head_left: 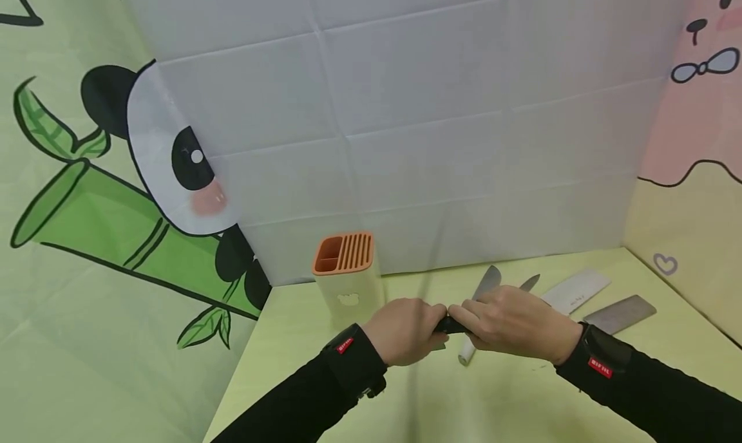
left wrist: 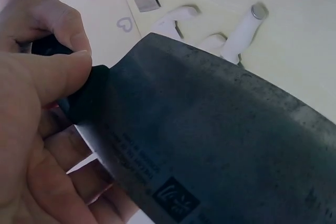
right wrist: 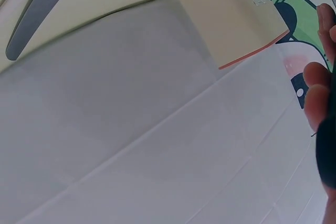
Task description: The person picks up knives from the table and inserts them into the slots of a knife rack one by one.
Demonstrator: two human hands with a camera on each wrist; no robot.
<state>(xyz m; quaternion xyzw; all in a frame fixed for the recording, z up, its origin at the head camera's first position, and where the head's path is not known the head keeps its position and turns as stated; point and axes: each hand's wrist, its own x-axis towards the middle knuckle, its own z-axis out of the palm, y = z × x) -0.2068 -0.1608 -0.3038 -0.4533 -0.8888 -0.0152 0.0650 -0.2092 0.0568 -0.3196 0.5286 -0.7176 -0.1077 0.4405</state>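
Left hand (head_left: 401, 331) and right hand (head_left: 516, 320) are gripping a cleaver (left wrist: 210, 114) by its handle (head_left: 452, 325), any slackening perhaps risking a drop

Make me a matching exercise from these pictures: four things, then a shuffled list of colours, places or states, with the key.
1. Cleaver
2. Knife holder
3. Rightmost knife
4. Small heart

A. Cream body with an orange top
B. Drawn in purple on the wall
C. Black handle held by the left hand and the right hand
D. Lying on the table, with a grey blade

Pairs: 1-C, 2-A, 3-D, 4-B
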